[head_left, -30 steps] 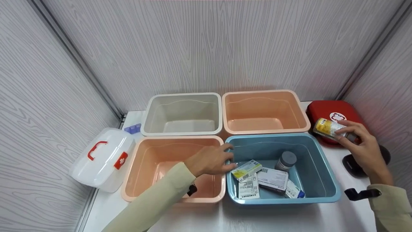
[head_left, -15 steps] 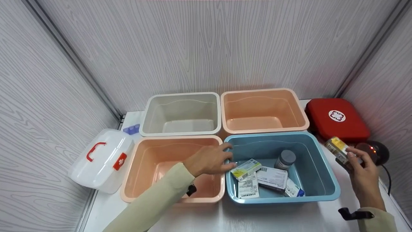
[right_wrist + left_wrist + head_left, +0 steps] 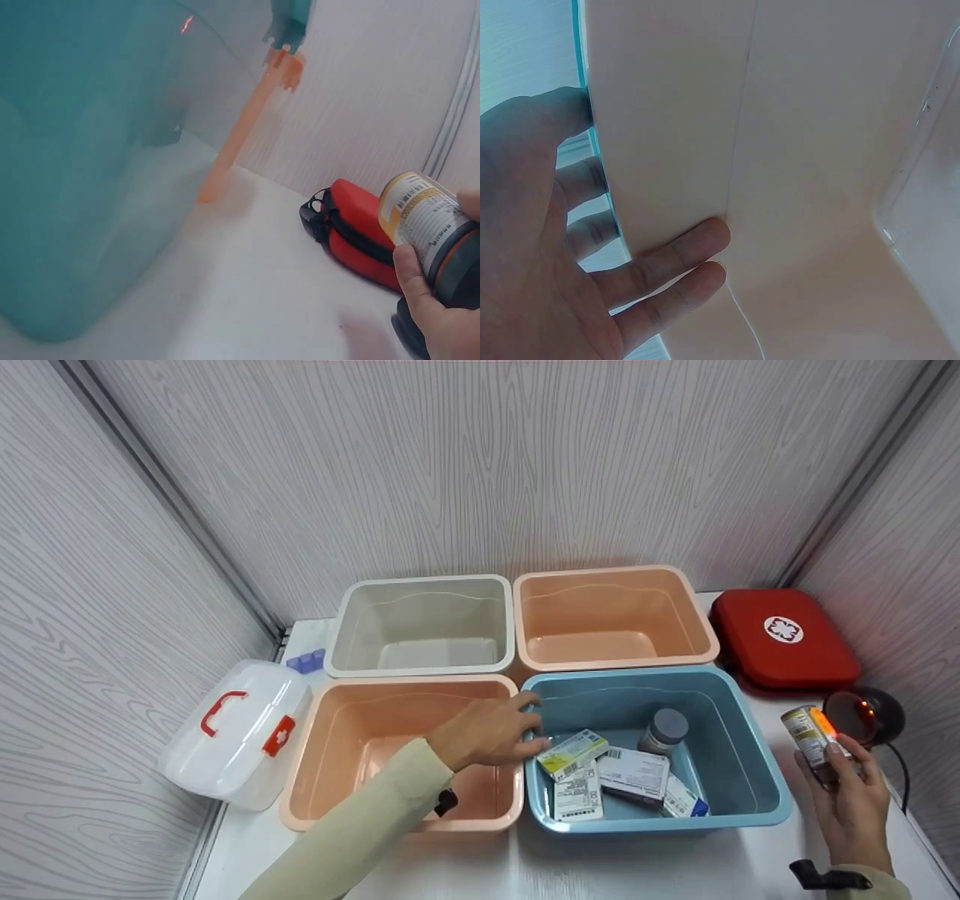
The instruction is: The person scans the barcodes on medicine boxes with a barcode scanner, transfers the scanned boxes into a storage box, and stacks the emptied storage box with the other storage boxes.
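My right hand point(image 3: 855, 806) holds a pill bottle point(image 3: 807, 733) tilted, to the right of the blue bin point(image 3: 739, 735). The bottle has a yellow and white label with a barcode and a dark cap end, clearest in the right wrist view. Orange light falls on its label from a black scanner point(image 3: 874, 716) just behind it. My left hand point(image 3: 489, 733) lies over the meeting rims of the blue bin and the front peach bin point(image 3: 341, 735), fingers loosely bent. Inside the blue bin are a grey-capped bottle point(image 3: 664, 730) and several medicine boxes point(image 3: 634, 774).
At the back stand a grey bin point(image 3: 420, 669) and another peach bin point(image 3: 615, 666). A red first-aid case point(image 3: 787, 649) sits at the back right. On the left are a clear-white medicine box point(image 3: 240, 735) with a red handle and a purple pill organizer point(image 3: 306, 661).
My right hand has brought the bottle down and toward me, from over the red case to in front of the scanner, and turned it. The left hand stays on the rims.
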`<state>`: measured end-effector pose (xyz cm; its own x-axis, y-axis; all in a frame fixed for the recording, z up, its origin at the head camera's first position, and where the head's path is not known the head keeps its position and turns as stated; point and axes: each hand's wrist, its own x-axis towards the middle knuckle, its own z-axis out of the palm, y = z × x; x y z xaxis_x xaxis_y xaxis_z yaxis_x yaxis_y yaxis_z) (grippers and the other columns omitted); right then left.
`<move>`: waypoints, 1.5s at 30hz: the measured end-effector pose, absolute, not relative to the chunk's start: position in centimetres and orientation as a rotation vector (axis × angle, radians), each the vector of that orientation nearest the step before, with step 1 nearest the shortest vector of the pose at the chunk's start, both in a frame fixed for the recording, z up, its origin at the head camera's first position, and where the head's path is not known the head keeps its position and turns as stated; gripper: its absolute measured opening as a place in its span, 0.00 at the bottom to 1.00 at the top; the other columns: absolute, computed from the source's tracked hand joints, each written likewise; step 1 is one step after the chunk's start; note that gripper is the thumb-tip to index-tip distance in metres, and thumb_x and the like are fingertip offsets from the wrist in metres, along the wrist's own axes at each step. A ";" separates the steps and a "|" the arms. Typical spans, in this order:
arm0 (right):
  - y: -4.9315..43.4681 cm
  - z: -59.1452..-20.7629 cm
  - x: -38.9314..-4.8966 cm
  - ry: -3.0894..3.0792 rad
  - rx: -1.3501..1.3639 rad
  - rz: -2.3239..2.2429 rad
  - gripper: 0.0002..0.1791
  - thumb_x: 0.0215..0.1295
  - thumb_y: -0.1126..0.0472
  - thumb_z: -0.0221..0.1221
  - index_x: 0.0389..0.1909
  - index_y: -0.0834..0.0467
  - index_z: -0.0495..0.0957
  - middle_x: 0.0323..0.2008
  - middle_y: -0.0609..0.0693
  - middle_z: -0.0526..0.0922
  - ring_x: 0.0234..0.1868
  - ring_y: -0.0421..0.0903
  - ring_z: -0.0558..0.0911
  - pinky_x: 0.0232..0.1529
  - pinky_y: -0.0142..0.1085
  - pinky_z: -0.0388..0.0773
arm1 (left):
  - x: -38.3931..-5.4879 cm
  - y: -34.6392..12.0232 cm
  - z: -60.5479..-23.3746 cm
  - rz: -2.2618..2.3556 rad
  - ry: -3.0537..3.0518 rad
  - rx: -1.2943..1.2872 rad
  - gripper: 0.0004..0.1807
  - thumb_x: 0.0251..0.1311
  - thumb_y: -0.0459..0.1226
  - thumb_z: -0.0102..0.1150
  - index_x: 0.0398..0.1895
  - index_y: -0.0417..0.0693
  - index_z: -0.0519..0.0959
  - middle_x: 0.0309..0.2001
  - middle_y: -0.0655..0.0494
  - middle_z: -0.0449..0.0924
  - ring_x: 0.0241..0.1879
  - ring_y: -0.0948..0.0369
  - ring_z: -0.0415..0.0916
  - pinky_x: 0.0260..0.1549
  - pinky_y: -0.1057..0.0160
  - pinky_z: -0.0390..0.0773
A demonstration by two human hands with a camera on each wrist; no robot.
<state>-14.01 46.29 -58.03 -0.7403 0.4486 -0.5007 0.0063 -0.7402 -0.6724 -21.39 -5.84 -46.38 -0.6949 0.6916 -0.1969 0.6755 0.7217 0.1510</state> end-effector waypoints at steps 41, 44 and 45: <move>41.6 -46.2 -20.1 -1.670 -0.134 2.439 0.30 0.77 0.74 0.61 0.77 0.58 0.72 0.69 0.43 0.59 0.68 0.47 0.63 0.58 0.31 0.86 | -21.3 -6.0 -46.4 0.142 2.665 1.065 0.28 0.82 0.59 0.47 0.68 0.56 0.84 0.82 0.52 0.67 0.61 0.52 0.83 0.65 0.52 0.84; 39.7 -44.8 -21.8 -1.794 -0.003 2.387 0.28 0.77 0.73 0.61 0.75 0.60 0.73 0.69 0.47 0.62 0.67 0.49 0.66 0.58 0.29 0.85 | -21.3 -6.0 -46.5 0.137 2.664 1.071 0.28 0.82 0.59 0.47 0.69 0.56 0.83 0.82 0.52 0.66 0.62 0.53 0.82 0.65 0.52 0.84; 39.0 -44.4 -22.3 -1.825 0.027 2.385 0.28 0.77 0.73 0.62 0.74 0.61 0.73 0.68 0.47 0.62 0.67 0.49 0.66 0.57 0.30 0.86 | -21.3 -5.9 -46.5 0.141 2.664 1.074 0.28 0.82 0.59 0.47 0.69 0.56 0.83 0.82 0.51 0.67 0.61 0.53 0.83 0.65 0.52 0.84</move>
<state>-22.34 39.00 -44.39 -0.9903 0.0988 0.0981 -0.1205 -0.2555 -0.9593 -21.33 -5.95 -46.51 -0.6908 0.6925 -0.2078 0.6668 0.7213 0.1872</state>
